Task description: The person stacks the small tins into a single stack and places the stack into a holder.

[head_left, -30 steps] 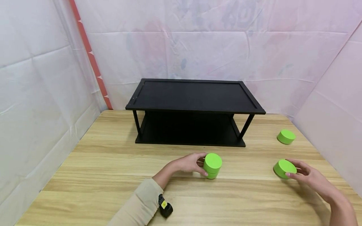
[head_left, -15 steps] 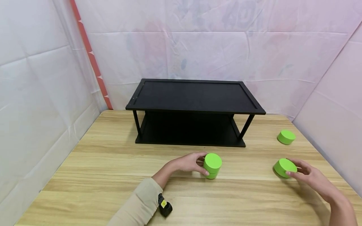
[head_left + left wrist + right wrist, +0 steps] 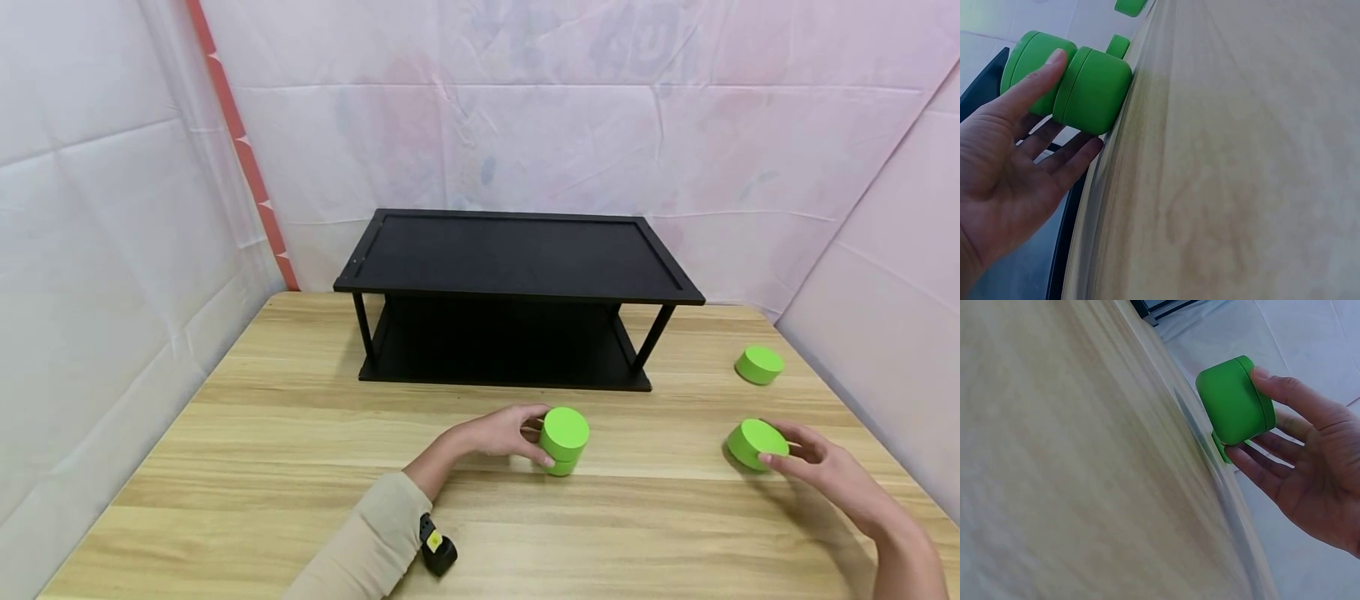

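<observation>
My left hand grips the upper container of a stack of two round green lidded containers from its left side, thumb in front. Under it the lower container stands on the table; in the left wrist view, the upper container sits squarely against the base of the lower container. Over to the right, my right hand holds another green container between thumb and fingers. It is tilted and lifted just off the tabletop, its lid seam showing on this container in the right wrist view.
Behind the hands stands a black two-tier rack with a flat top. One more green container rests on the wooden table at the back right. White sheeting encloses the back and both sides.
The container in my right hand has risen very slightly. My left hand and the stack have stayed practically still.
</observation>
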The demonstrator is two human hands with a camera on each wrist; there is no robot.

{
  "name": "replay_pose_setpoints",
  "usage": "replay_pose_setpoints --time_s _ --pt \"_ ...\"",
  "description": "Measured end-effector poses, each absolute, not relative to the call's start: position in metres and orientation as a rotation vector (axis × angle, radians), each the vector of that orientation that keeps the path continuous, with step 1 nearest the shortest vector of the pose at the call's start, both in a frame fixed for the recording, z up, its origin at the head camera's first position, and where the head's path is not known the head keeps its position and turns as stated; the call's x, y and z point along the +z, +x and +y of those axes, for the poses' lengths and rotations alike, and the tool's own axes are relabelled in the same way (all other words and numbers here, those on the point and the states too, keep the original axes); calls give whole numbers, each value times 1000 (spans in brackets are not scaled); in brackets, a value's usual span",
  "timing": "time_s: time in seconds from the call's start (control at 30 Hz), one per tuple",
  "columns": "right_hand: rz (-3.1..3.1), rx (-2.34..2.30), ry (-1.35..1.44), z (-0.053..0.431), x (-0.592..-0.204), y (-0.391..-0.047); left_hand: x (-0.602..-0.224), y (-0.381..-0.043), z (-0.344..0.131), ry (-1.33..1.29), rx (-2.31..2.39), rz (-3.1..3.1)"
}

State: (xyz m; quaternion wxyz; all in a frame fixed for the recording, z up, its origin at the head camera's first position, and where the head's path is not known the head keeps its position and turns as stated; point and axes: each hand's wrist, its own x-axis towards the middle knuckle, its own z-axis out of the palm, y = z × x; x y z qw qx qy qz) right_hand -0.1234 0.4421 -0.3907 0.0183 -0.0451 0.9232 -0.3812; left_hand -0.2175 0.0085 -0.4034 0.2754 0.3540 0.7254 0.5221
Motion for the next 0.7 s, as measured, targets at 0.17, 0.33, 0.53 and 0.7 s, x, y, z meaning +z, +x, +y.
replay_pose_setpoints --time_s 0.17,0.33,0.53,0.7 --pt "2866 -1179 -147 441 -387 -124 -403 -217 8 923 1390 1959" --pt "2874 -1158 -138 438 -383 -125 -402 -216 8 896 1382 1972" --pt "2879 -1135 -128 435 -376 -128 -402 -216 8 900 1384 1975" --pt "2889 -1100 -128 432 -371 -130 -404 -217 7 907 1375 1987"
